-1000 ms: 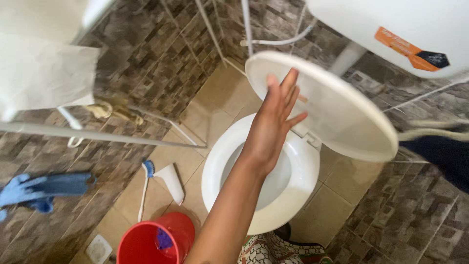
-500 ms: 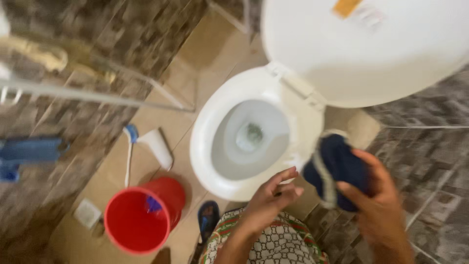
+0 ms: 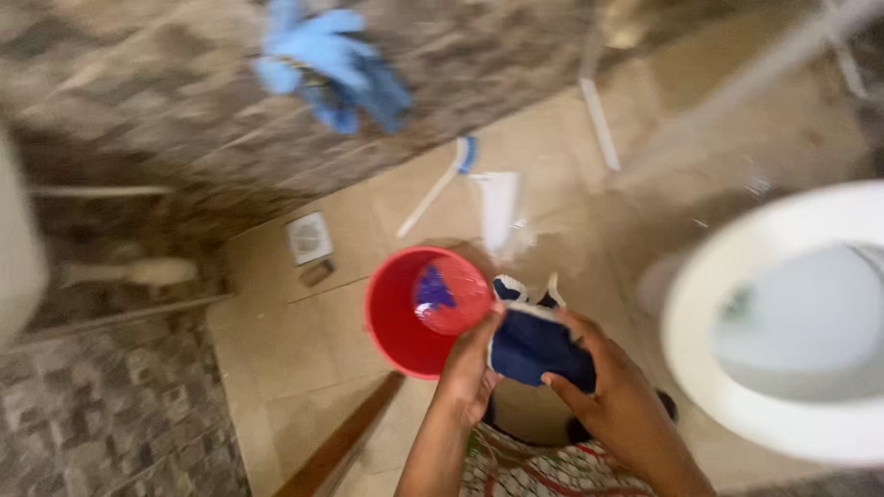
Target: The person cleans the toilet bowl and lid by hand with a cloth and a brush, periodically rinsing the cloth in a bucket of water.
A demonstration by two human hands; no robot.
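- Far on the left we see a pair of blue gloves (image 3: 333, 57) hanging against the brown tiled wall, blurred.
- Below them a small white floor drain (image 3: 308, 236) sits in the tan floor.
- To its right a brush (image 3: 442, 182) with a white handle and blue head lies on the floor beside a white holder (image 3: 498, 208).
- Nearer to us stands a red bucket (image 3: 398, 329) with a little water and something purple inside.
- Our left hand (image 3: 470, 368) grips the left edge of a dark blue cloth (image 3: 534, 346), fingers curled around it, just at the bucket's right rim.
- Our right hand (image 3: 612, 391) clasps the cloth's right side, thumb on top, fingers folded under.
- The cloth is held between both hands, above the floor, between bucket and toilet.
- At the right edge the white toilet bowl (image 3: 718, 368) stands open, water inside.
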